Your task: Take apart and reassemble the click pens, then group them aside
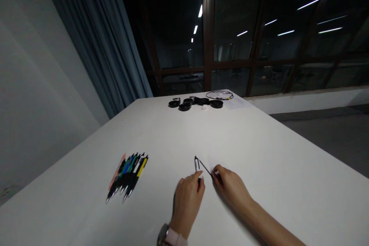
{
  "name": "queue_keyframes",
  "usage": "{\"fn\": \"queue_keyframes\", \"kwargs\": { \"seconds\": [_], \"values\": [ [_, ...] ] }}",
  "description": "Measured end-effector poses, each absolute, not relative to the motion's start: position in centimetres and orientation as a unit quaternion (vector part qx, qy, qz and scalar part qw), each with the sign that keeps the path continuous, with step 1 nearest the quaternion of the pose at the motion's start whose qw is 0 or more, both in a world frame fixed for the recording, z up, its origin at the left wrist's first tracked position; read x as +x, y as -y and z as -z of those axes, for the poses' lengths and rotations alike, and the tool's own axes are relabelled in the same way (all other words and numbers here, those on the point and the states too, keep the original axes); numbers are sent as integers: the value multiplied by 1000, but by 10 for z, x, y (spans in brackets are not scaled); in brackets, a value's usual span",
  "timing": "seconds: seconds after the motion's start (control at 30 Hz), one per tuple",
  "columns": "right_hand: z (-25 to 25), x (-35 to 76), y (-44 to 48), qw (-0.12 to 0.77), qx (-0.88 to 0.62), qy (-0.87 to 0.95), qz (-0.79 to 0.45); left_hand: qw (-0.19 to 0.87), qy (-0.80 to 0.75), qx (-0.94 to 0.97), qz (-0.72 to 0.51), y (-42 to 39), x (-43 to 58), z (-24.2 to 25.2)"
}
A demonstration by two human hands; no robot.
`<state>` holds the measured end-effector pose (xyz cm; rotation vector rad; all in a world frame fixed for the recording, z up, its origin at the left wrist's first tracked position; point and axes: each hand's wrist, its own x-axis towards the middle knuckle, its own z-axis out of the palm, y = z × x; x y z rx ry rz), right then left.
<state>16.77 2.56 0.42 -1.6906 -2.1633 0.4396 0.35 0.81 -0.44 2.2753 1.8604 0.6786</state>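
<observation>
Near the front middle of the white table, my left hand is closed around a white pen with a black top end, which points away from me. Just to its right, my right hand pinches the near end of a thin black strip. This strip slants from my right fingertips up to the pen's far end; whether it is joined to the pen I cannot tell. My left wrist wears a watch. To the left lie several pens side by side, in black, green, blue, white and yellow, tips toward me.
A pinkish strip lies along the left of the pens. Several black round items are at the table's far end, with a looped black cable and paper. Behind are a blue curtain and dark windows.
</observation>
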Motion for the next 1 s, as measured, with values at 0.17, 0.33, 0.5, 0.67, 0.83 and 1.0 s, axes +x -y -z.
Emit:
{"fn": "queue_keyframes", "kwargs": {
  "seconds": [0.17,0.33,0.5,0.67,0.83,1.0],
  "values": [
    [-3,168,-27,184,-598,763,-160,60,-612,760,-212,-9,5,4],
    [-1,163,-24,201,-571,780,-161,63,-609,764,-204,-9,5,4],
    [3,162,-23,221,-553,787,-161,65,-604,768,-201,-9,6,4],
    [4,167,-27,252,-560,773,-159,64,-600,765,-224,-9,4,4],
    [7,169,-33,253,-573,763,-159,28,-634,730,-253,-11,-6,4],
    [9,165,-33,205,-582,778,-117,-8,-663,709,-242,-13,-22,8]
  ]
}}
